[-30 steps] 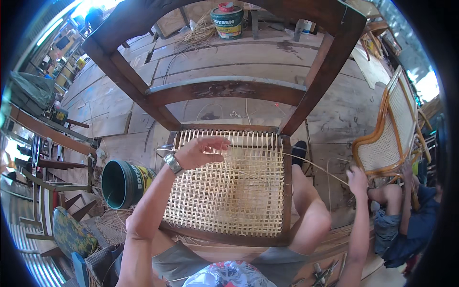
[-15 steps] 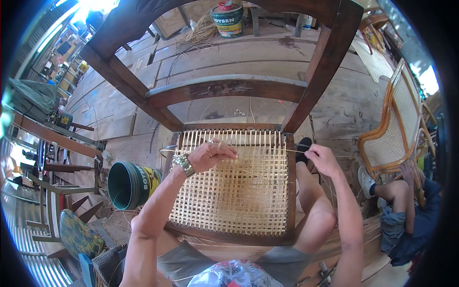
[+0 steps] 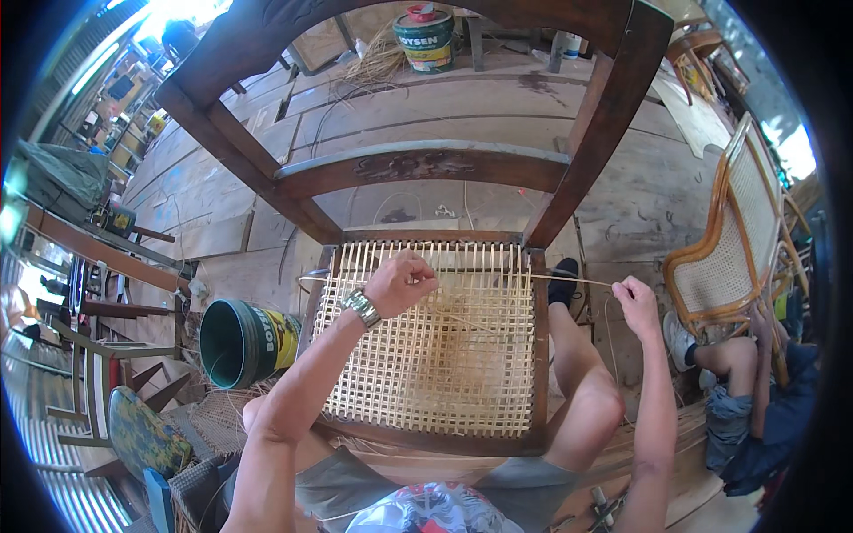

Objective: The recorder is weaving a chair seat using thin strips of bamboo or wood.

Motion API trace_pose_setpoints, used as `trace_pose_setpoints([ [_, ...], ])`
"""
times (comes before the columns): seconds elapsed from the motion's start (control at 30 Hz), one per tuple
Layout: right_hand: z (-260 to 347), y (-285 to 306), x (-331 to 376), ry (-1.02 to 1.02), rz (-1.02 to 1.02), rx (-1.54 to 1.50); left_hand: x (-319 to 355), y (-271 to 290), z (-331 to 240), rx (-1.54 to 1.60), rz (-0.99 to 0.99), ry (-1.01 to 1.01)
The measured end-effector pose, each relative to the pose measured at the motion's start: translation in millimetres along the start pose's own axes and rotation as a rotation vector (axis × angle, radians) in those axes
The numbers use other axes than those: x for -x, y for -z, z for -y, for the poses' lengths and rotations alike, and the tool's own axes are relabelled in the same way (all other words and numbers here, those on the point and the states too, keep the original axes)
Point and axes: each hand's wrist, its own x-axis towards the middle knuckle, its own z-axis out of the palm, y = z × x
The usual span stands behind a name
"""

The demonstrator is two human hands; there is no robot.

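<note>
A woven cane seat (image 3: 426, 382) fills the frame of a dark wooden chair (image 3: 373, 175) before me; its lower part is closely woven, and its far part shows mostly lengthwise strips. My right hand (image 3: 637, 305), out beyond the seat's right side, pinches a cane strand (image 3: 577, 280). Taut, the strand runs from there to the right rail, and more of it hangs in a loop below the hand. My left hand (image 3: 402, 284), with a metal watch at the wrist, is over the far half of the weave, fingers pinched together. What lies between those fingertips is hidden.
A green bucket (image 3: 238, 345) lies tipped left of the chair; another bucket (image 3: 424, 43) stands beyond the backrest beside loose cane. At right, another person (image 3: 755, 391) sits by a cane-backed chair (image 3: 724, 240). Chair parts (image 3: 107, 355) crowd the left.
My right hand has moved farther right and slightly down, drawing out more of the strand. My left hand has shifted slightly, staying over the weave.
</note>
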Motion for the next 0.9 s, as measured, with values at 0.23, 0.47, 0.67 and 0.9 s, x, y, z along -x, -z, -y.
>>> trace_pose_setpoints([
  [0.23, -10.4, 12.2, 9.1, -0.04, -0.029, 0.019, 4.6, 6.4, 8.2, -0.177, 0.078, 0.091],
  [0.47, -30.6, 31.9, 15.9, -0.058, -0.043, 0.051, 24.9, 10.9, 8.5, -0.11, -0.241, 0.204],
  [0.67, -23.3, 42.5, 27.5, -0.061, 0.034, 0.083, 90.5, 0.5, -0.2, 0.02, -0.335, 0.351],
  [0.9, 30.9, 23.3, 21.8, -0.264, 0.346, -0.028, 50.9, -6.7, -37.0, 0.543, -0.24, 0.574],
])
